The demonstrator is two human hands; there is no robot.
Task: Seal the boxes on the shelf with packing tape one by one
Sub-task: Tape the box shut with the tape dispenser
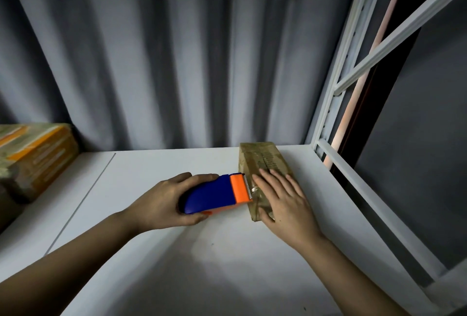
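As the tape dispenser [217, 193] sat curled in my left hand [161, 204], its teeth met the left edge of the box [262, 164], whose long axis ran away from me along the shelf [177, 252]; my right hand [283, 197] lay flat on its lid, nearer; brown, glossy, 1 tape strip visible

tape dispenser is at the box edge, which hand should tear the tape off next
Left. The left hand already grips the tape dispenser, its toothed blade against the box. The right hand lies flat on the box, steadying it.
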